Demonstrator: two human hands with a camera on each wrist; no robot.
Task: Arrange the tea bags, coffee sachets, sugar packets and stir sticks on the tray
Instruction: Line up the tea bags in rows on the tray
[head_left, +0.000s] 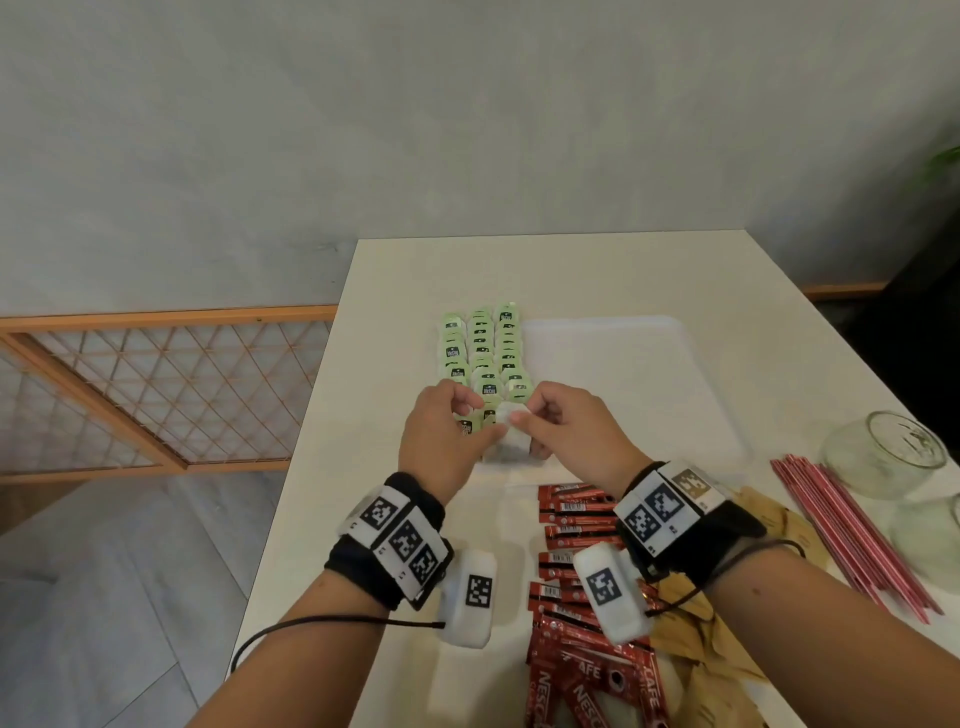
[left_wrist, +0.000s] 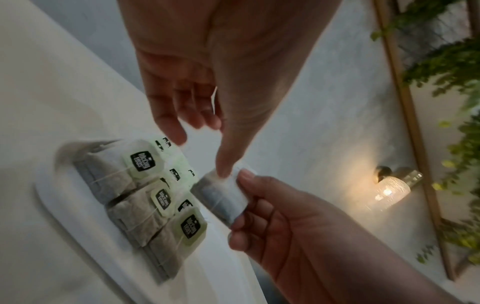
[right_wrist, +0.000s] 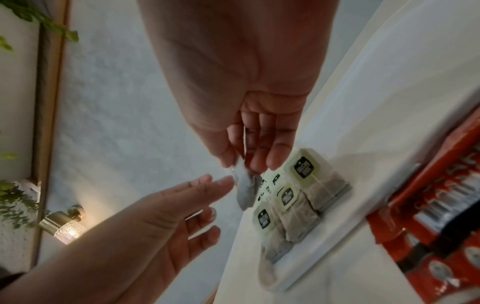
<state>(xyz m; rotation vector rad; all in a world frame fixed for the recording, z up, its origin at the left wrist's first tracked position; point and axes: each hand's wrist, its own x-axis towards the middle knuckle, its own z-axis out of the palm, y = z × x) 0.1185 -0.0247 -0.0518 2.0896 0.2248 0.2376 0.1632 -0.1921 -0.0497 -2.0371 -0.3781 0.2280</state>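
Head view, catalogue of bench (head_left: 395, 519) contents.

Item 1: tea bag (head_left: 511, 434), white, held above near-left corner of tray (head_left: 649, 364). Right hand (head_left: 563, 434) fingers (left_wrist: 242, 205) clamped on it, thumb on one face, fingers curled behind. Left hand (head_left: 441, 441) thumb tip (left_wrist: 224, 168) touching its top edge; remaining left fingers (left_wrist: 168, 121) loosely extended and apart, not wrapped round anything. String seen running up past left fingers in left wrist view; cannot tell whether pinched.

Item 2: tea bags (head_left: 483, 353), green tags, laid in 3 overlapping rows on left part of tray, directly beyond and beneath both sets of fingers. Nearest 3 seen clearly in right wrist view, tags up, just beside held bag.

Item 3: coffee sachets (head_left: 571, 525), red, heaped on bench behind the fingers, toward the wrists.

Item 4: brown packets (head_left: 769, 525), beside sachets, right of right wrist.

Item 5: stir sticks (head_left: 841, 519), red, bundle lying flat, well right of right fingers.

Item 6: glass jar (head_left: 893, 452), on its side, beyond sticks.
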